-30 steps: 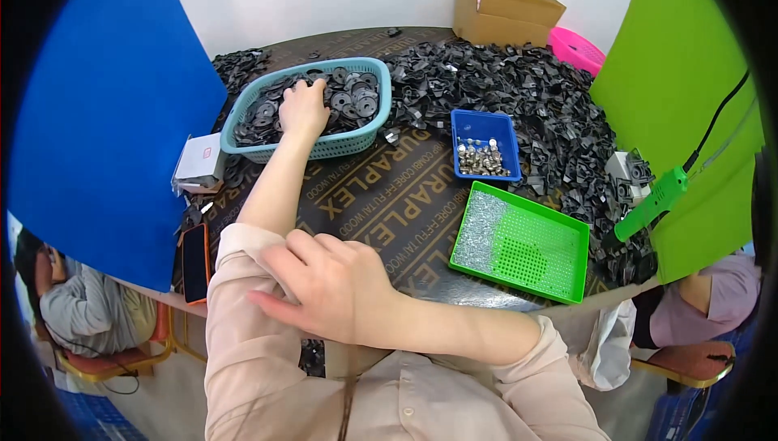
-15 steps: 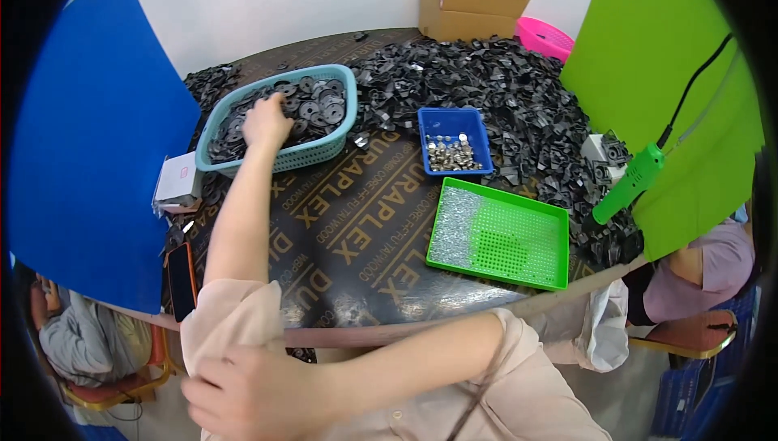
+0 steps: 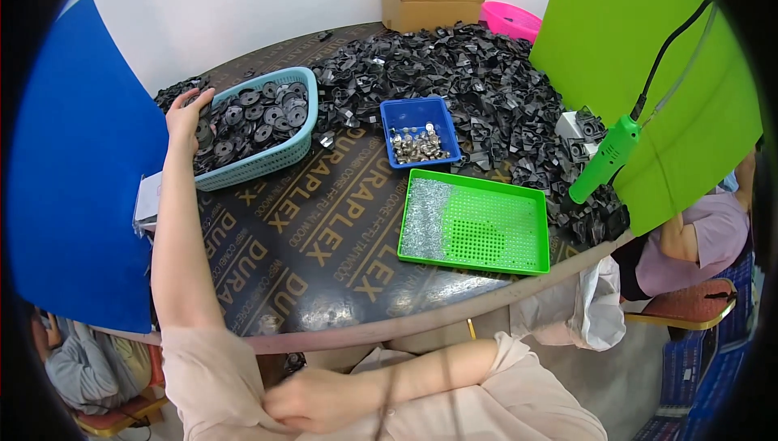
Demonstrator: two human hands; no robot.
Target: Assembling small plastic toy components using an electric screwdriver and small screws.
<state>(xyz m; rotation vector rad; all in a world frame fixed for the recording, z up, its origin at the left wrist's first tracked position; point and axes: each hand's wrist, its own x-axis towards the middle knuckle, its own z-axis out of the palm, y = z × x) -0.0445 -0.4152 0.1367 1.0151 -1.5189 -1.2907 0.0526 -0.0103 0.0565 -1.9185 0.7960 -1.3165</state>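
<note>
At the far left, a light-blue plastic basket (image 3: 258, 167) holds a heap of black discs (image 3: 263, 117) with centre holes. My left hand (image 3: 185, 123) is at its left end, fingers bent around dark pieces or the rim; which one is hidden. A thumb or fingertip shows among the discs. My right hand (image 3: 320, 400) is close to my body, its fingers curled against the cloth by my left sleeve (image 3: 207, 380); what they grip, if anything, is hidden.
Black plastic pieces (image 3: 486, 84) are heaped across the back and right. A blue tray (image 3: 387, 137) holds silvery metal parts; a green tray (image 3: 478, 267) holds small shiny bits. A green electric screwdriver (image 3: 604, 161) hangs at the right. A cardboard box (image 3: 433, 15) stands behind; another person sits right.
My left hand has moved from the middle of the basket to its left end. My right hand has drawn rightward, against the sleeve cloth. The whole view has turned slightly right.
</note>
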